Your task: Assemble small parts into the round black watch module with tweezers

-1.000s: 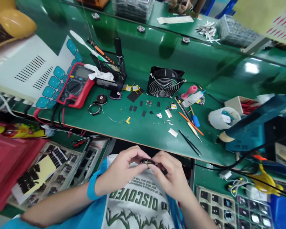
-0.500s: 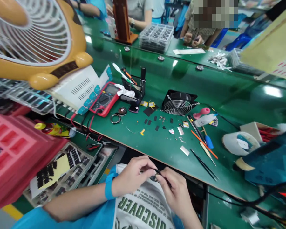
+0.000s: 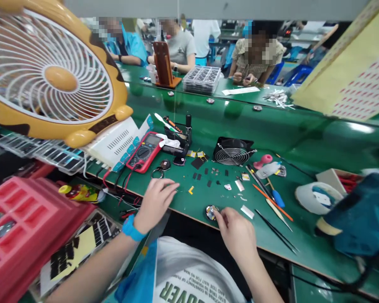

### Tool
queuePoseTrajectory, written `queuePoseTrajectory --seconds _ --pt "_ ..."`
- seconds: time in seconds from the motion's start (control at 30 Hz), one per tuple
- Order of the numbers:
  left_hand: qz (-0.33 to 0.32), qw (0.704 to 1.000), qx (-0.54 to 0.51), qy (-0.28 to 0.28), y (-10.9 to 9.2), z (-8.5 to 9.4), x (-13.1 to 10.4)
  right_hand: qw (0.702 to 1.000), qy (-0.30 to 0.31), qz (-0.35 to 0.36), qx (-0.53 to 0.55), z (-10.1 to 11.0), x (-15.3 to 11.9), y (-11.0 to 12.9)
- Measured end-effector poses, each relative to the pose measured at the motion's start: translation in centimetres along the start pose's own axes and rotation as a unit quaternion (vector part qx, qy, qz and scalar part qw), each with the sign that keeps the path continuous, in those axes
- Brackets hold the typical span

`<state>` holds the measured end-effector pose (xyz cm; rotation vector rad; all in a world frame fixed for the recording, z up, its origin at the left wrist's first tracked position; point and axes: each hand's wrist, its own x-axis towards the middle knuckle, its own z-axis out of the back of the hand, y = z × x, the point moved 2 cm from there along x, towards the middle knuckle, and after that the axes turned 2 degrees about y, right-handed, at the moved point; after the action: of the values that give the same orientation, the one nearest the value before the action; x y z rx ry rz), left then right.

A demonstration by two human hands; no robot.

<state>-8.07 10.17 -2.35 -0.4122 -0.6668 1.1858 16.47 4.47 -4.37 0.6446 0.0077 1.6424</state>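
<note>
Near the front edge of the green table (image 3: pixel 196 206), my right hand (image 3: pixel 236 229) pinches the side of a small round device (image 3: pixel 211 212) whose inner parts show. My left hand (image 3: pixel 156 202) is held over the edge further left, fingers stretched out and nothing visible in it. Just beyond its fingertips lie a metal ring (image 3: pixel 157 173) and a round dark part (image 3: pixel 165 164). Small black pads (image 3: pixel 198 176), a yellow L-shaped piece (image 3: pixel 191 190) and a white strip (image 3: pixel 247 211) are spread in front of my hands.
Black tweezers (image 3: pixel 276 231), an orange stick (image 3: pixel 271 202) and a blue-handled tool (image 3: pixel 278 198) lie at the right. Behind stand a black fan (image 3: pixel 233 151) and a red multimeter (image 3: pixel 143 152). Pink foam trays (image 3: pixel 28 235) and a large yellow fan (image 3: pixel 61 80) are at the left. People sit across.
The hands have parted: my left hand moved up and left and opened, while my right hand brought the round device onto the table edge. The camera view has tilted upward.
</note>
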Motion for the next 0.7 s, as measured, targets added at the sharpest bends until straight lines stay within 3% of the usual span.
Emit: queuePoseTrajectory --seconds 0.17,0.27,0.43,0.5,0.6,0.63,0.7 --pt "-0.073 0.993 0.089 0.0 2.3 1.0 1.9 0.995 0.046 -0.006 0.083 0.8 -0.6 -1.2" --pt "-0.127 0.987 0.102 0.014 1.5 1.6 2.2 0.989 0.074 -0.002 0.13 1.3 -0.7 -1.2" --pt "-0.183 0.979 0.062 0.071 -1.0 3.8 0.7 0.968 0.162 0.07 0.18 1.2 -0.2 -0.4" --pt "-0.162 0.978 0.062 0.117 -0.8 5.3 -0.3 0.964 0.174 0.085 0.183 0.8 0.0 -0.2" --pt "-0.088 0.969 0.146 0.181 1.0 8.7 -1.2 0.969 0.146 0.095 0.177 0.1 0.1 -0.1" --pt "-0.068 0.964 0.196 0.166 1.7 10.2 -1.2 0.973 0.128 0.093 0.167 -0.3 0.1 0.0" --pt "-0.013 0.946 0.314 0.08 2.8 13.1 -0.9 0.984 0.086 0.079 0.134 -1.0 0.0 0.4"
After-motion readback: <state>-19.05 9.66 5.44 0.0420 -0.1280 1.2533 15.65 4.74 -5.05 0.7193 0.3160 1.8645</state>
